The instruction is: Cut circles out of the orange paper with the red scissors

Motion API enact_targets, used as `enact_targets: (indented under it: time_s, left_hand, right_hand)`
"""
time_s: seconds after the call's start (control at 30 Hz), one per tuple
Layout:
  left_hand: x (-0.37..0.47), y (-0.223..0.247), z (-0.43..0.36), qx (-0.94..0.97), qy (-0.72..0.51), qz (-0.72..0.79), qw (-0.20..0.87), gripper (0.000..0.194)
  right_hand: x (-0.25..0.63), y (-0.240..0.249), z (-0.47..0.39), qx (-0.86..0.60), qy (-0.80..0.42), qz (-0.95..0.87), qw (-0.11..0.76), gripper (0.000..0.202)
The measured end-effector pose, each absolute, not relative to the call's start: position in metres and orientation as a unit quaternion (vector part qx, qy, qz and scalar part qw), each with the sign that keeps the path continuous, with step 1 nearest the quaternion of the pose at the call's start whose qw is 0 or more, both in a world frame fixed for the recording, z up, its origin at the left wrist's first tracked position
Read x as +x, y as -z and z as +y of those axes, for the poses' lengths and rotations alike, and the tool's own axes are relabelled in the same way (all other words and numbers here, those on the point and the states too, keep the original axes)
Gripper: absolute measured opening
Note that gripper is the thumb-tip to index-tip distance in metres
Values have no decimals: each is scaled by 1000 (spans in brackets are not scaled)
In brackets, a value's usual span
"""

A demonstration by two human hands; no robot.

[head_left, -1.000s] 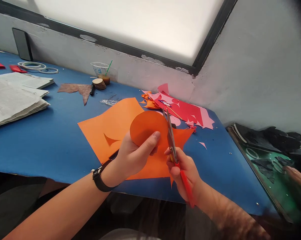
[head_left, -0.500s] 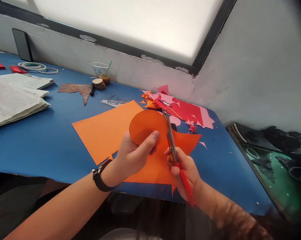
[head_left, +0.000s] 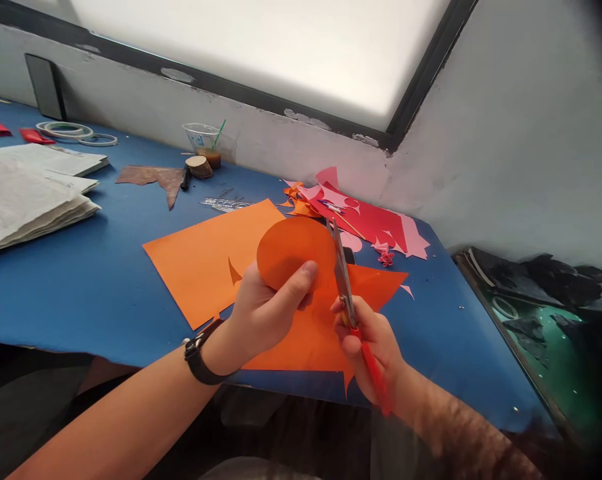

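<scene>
A rounded piece of orange paper [head_left: 288, 250] is pinched in my left hand [head_left: 275, 310], thumb on top and fingers underneath. My right hand [head_left: 371, 340] grips red-handled scissors [head_left: 345, 287], their blades pointing away from me along the right edge of the rounded paper. The blades look nearly closed. Below both hands lies more orange paper [head_left: 301, 347] with a pointed corner at the right; whether it is joined to the rounded piece I cannot tell. A larger orange sheet [head_left: 201, 267] rests flat on the table to the left.
Red and pink paper scraps [head_left: 375, 220] lie at the back right of the blue table [head_left: 105, 287]. Behind are a plastic cup [head_left: 201, 143], a wood slice [head_left: 199, 166] and a leaning phone [head_left: 45, 87]. Stacked white sheets [head_left: 25, 200] sit at left. A green surface [head_left: 541, 353] borders the table's right.
A small curved orange offcut now shows over the left sheet, beside my left hand. The orange paper's right corner reaches slightly farther right. Both hands keep their holds almost unmoved.
</scene>
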State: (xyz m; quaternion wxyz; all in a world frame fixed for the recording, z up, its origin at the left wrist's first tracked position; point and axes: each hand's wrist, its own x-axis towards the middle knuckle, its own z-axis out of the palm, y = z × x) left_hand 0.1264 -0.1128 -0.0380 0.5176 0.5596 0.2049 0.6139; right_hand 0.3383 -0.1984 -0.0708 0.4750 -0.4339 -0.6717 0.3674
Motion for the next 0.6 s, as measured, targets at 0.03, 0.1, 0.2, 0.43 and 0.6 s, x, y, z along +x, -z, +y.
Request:
enact_targets:
  time_s: [0.03, 0.1, 0.2, 0.43, 0.6]
  left_hand:
    - [126, 38, -113, 562, -612, 212, 514, 32]
    - [127, 38, -112, 565, -608, 220, 513, 34]
    - [128, 36, -111, 557, -609, 221, 520, 34]
    - [126, 35, -112, 545, -608, 234, 527, 36]
    - [125, 40, -111, 550, -605, 251, 519, 40]
  right_hand:
    - [339, 73, -198, -433, -364, -671, 480, 54]
    - [339, 79, -198, -433, -365, -666, 485, 55]
    - [340, 87, -197, -441, -362, -658, 491, 56]
    - [342, 87, -198, -444, -349, -663, 491, 54]
    - [344, 85, -198, -456, -353, -669, 468, 57]
